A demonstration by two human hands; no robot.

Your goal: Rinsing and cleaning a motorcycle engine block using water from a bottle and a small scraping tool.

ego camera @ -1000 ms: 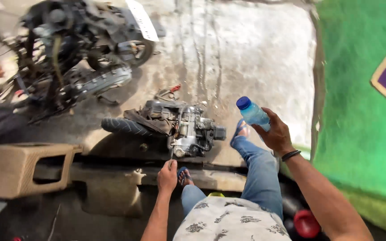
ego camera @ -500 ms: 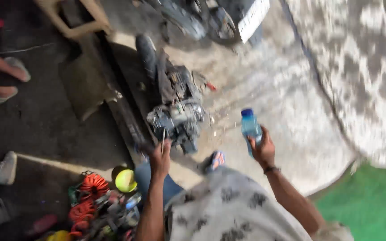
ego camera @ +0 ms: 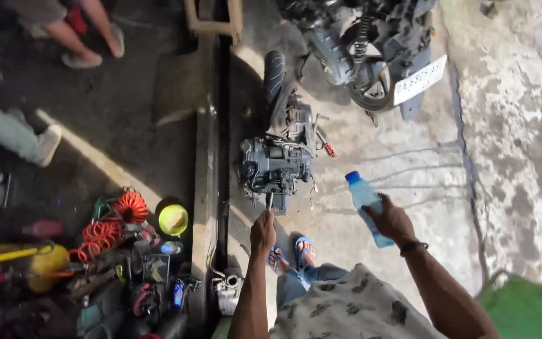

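I look down on a stained concrete floor (ego camera: 409, 176) outside a workshop, half in shade, half in sun. Nearest me, blue sandals (ego camera: 291, 252) show below a patterned shirt. My left hand (ego camera: 263, 230) has its grip closed around a thin dark tool (ego camera: 270, 201), whose tip touches the near end of the detached engine block (ego camera: 277, 164) lying on the floor just ahead. My right hand (ego camera: 391, 220) is off to the side, grip wrapped around a clear plastic bottle with a blue cap (ego camera: 364, 198), held tilted in the air, near the engine but apart from it. To my left, a heap of tools with an orange coiled hose (ego camera: 111, 220) and a yellow-green bowl (ego camera: 173, 219) sits in shadow. Beyond the engine stands a motorcycle (ego camera: 365, 47). At far left, other people's legs and shoes (ego camera: 45, 143) show.
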